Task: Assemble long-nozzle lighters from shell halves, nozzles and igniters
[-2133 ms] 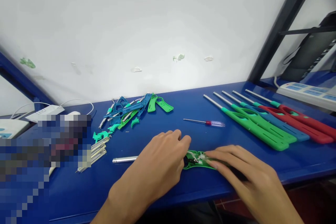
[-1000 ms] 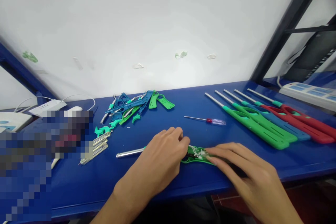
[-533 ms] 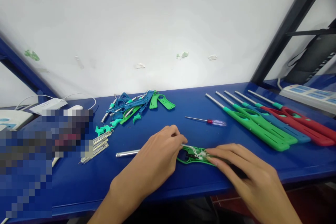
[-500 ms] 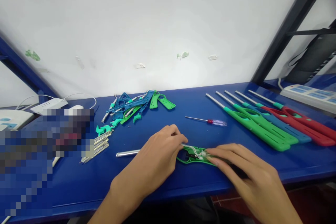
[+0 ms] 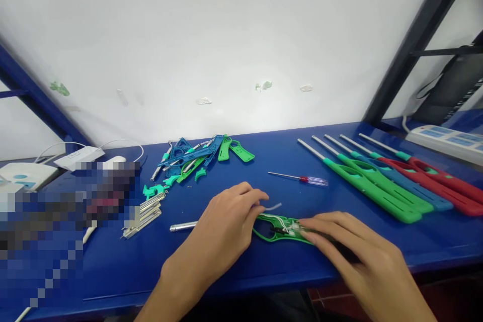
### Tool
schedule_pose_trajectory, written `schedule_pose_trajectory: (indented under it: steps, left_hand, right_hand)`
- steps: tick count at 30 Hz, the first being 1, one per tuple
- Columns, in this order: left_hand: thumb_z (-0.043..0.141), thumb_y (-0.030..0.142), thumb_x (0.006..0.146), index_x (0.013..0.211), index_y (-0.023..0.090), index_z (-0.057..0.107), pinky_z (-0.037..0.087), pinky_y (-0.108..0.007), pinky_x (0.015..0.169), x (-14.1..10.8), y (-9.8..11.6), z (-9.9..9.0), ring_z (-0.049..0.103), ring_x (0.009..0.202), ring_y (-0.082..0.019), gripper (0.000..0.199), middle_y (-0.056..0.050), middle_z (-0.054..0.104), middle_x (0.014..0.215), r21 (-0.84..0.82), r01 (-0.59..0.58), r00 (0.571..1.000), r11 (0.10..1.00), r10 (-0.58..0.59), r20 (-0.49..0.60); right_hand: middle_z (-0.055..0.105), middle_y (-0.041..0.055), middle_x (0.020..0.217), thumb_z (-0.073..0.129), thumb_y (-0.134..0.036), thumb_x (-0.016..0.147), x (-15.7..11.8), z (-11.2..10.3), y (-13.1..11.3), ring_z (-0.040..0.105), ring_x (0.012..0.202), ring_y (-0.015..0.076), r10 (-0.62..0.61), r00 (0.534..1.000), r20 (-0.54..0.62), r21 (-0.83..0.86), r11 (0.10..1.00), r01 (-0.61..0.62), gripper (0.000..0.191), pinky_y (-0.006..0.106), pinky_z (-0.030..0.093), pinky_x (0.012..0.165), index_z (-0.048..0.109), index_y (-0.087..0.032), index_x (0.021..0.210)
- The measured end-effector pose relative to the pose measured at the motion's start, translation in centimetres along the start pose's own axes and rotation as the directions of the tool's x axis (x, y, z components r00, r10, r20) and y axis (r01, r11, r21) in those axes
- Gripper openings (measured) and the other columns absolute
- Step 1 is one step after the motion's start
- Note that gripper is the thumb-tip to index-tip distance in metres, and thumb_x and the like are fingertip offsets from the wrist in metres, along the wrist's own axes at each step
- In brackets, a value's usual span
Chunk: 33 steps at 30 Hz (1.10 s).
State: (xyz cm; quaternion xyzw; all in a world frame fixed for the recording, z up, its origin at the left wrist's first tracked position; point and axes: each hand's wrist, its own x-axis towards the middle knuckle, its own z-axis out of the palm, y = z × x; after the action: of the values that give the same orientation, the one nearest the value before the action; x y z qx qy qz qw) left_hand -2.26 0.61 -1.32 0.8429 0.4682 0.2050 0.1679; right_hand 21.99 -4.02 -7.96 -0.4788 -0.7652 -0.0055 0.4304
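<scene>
An opened green lighter handle (image 5: pixel 281 230) with white wires and a black part inside lies in front of me. My left hand (image 5: pixel 234 216) is closed at its left end, thumb and forefinger pinching a thin translucent tube (image 5: pixel 273 207) that sticks out to the right. A metal rod (image 5: pixel 183 226) emerges to the left from under this hand. At the handle's right end, my right hand (image 5: pixel 350 241) grips it between thumb and fingers, near a clear part in the shell. Its lower fingers are hidden.
Behind lie blue and green shells (image 5: pixel 199 153), teal pieces (image 5: pixel 153 191) and clear tanks (image 5: pixel 147 216). A screwdriver (image 5: pixel 315 181) rests mid-table. At right are several long lighters (image 5: pixel 381 193) and a power strip (image 5: pixel 445 138). A white cable box (image 5: pixel 79 157) stands at left.
The thin tube now shows, raised clear of the handle at my left fingertips. My right hand stays on the handle. The whole view has shifted slightly.
</scene>
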Motion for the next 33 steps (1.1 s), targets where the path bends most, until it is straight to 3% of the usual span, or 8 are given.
schedule_pose_trajectory:
  steps: [2, 5, 9, 15, 23, 26, 31, 33]
  left_hand:
    - [0.051, 0.020, 0.107, 0.130, 0.027, 0.066, 0.051, -0.037, 0.097, -0.9, -0.5, -0.7, 0.066, 0.111, -0.021, 0.029, -0.002, 0.070, 0.121, 0.013, 0.020, 0.999, 1.000, -0.019, -0.050]
    - [0.055, 0.026, 0.106, 0.127, 0.031, 0.067, 0.051, -0.038, 0.103, -3.0, -1.8, -1.6, 0.065, 0.115, -0.021, 0.025, -0.002, 0.069, 0.125, 0.025, 0.066, 0.987, 0.997, -0.062, -0.145]
    - [0.060, 0.027, 0.104, 0.124, 0.033, 0.069, 0.051, -0.038, 0.104, -5.2, -3.3, -1.6, 0.063, 0.116, -0.021, 0.024, -0.002, 0.066, 0.128, 0.031, 0.114, 0.990, 0.993, -0.111, -0.086]
    - [0.054, 0.018, 0.105, 0.117, 0.027, 0.073, 0.052, -0.038, 0.098, -4.1, -3.6, -0.8, 0.064, 0.107, -0.021, 0.024, -0.003, 0.068, 0.117, 0.063, 0.093, 0.995, 0.994, -0.091, -0.033]
    - [0.052, 0.019, 0.107, 0.114, 0.029, 0.074, 0.050, -0.037, 0.099, -3.7, -4.0, -1.0, 0.062, 0.101, -0.019, 0.025, -0.001, 0.067, 0.115, 0.100, 0.060, 0.998, 0.993, -0.056, -0.038]
    - [0.050, 0.013, 0.105, 0.117, 0.029, 0.074, 0.051, -0.037, 0.098, -3.8, -4.0, -1.0, 0.062, 0.102, -0.020, 0.031, -0.002, 0.067, 0.116, 0.139, 0.043, 0.999, 0.989, -0.040, -0.023]
    - [0.046, -0.004, 0.097, 0.120, 0.029, 0.072, 0.051, -0.039, 0.100, -3.7, -4.4, -0.5, 0.060, 0.105, -0.020, 0.048, -0.002, 0.063, 0.121, 0.187, 0.019, 1.000, 0.982, -0.018, -0.005]
    - [0.045, -0.010, 0.093, 0.123, 0.029, 0.070, 0.051, -0.042, 0.101, -3.8, -4.4, -0.4, 0.060, 0.107, -0.021, 0.055, -0.003, 0.062, 0.124, 0.208, 0.009, 1.000, 0.978, -0.012, 0.012]
  right_hand:
    - [0.080, -0.0013, 0.103, 0.053, -0.041, 0.106, 0.0, 0.0, 0.2, 0.077, 0.089, 0.0183, -0.034, 0.999, -0.002, -0.024, 0.999, 0.034, 0.028, 0.029, 0.062, 0.083, 0.080, -0.032, 0.104]
    - [0.080, -0.0025, 0.103, 0.052, -0.043, 0.106, 0.0, 0.2, 0.4, 0.077, 0.091, 0.0172, -0.062, 0.998, -0.001, -0.031, 0.998, 0.062, 0.029, 0.027, 0.063, 0.084, 0.080, -0.033, 0.106]
    - [0.080, -0.0034, 0.107, 0.052, -0.045, 0.107, -0.5, 0.3, 0.9, 0.077, 0.094, 0.0167, -0.066, 0.998, -0.004, -0.053, 0.996, 0.066, 0.029, 0.025, 0.062, 0.086, 0.079, -0.035, 0.108]
    - [0.078, -0.0038, 0.115, 0.056, -0.036, 0.104, -1.1, 0.0, 2.5, 0.077, 0.100, 0.0176, -0.178, 0.977, 0.117, -0.087, 0.978, 0.189, 0.025, 0.024, 0.062, 0.088, 0.075, -0.036, 0.121]
    - [0.075, -0.0059, 0.123, 0.053, -0.044, 0.105, -2.3, 0.7, 3.0, 0.072, 0.112, 0.0179, -0.081, 0.993, 0.086, -0.095, 0.991, 0.089, 0.028, 0.026, 0.057, 0.103, 0.073, -0.039, 0.123]
    - [0.075, -0.0036, 0.125, 0.053, -0.043, 0.105, -2.7, 0.8, 3.5, 0.072, 0.114, 0.0203, -0.073, 0.992, 0.100, -0.108, 0.991, 0.084, 0.029, 0.030, 0.058, 0.104, 0.073, -0.037, 0.125]
    - [0.077, -0.0003, 0.125, 0.056, -0.040, 0.102, -2.7, 0.3, 4.5, 0.074, 0.113, 0.0238, -0.149, 0.970, 0.192, -0.118, 0.978, 0.174, 0.032, 0.032, 0.061, 0.100, 0.075, -0.036, 0.127]
    - [0.079, -0.0010, 0.122, 0.060, -0.042, 0.099, -2.7, 0.4, 4.6, 0.075, 0.110, 0.0239, -0.153, 0.975, 0.163, -0.094, 0.981, 0.170, 0.031, 0.031, 0.062, 0.098, 0.077, -0.036, 0.124]
